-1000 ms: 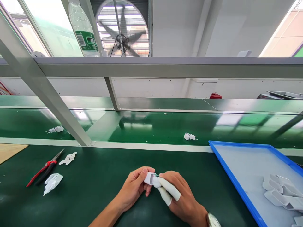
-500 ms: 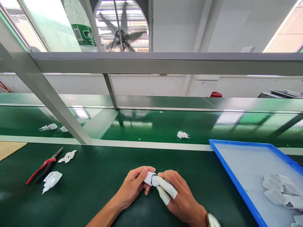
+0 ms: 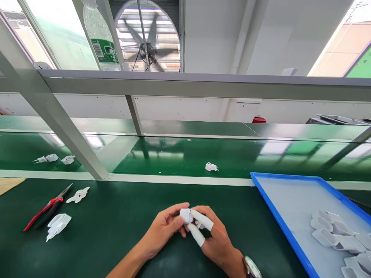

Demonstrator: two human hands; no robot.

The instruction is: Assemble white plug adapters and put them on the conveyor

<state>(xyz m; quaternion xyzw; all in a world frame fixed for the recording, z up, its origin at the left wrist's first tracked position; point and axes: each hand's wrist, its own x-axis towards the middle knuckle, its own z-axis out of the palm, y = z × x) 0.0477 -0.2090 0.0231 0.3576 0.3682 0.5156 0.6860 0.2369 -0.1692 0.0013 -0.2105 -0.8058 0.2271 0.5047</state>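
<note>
Over the middle of the green table, my left hand [image 3: 164, 233] pinches a small white plastic housing [image 3: 184, 214] between thumb and fingers. My right hand [image 3: 218, 241] wears white finger covers on the thumb and index finger, whose tips press at the housing's right end. Between those two fingers a small white part [image 3: 199, 224] shows, mostly hidden. To the left, red-and-black pliers [image 3: 52, 206] lie beside a white plastic piece [image 3: 58, 225] and a flat white piece [image 3: 78, 195].
A blue-rimmed tray [image 3: 285, 222] at right holds several white plastic shells [image 3: 337, 235]. Behind the table runs a green belt [image 3: 174, 160] carrying a white plug [image 3: 211, 166] and more white plugs [image 3: 52, 157] at left. A slanted metal post [image 3: 69, 127] stands at left.
My right thumb and index finger have spread a little, exposing the small part between them. The plugs on the belt have shifted left. My view has also moved slightly.
</note>
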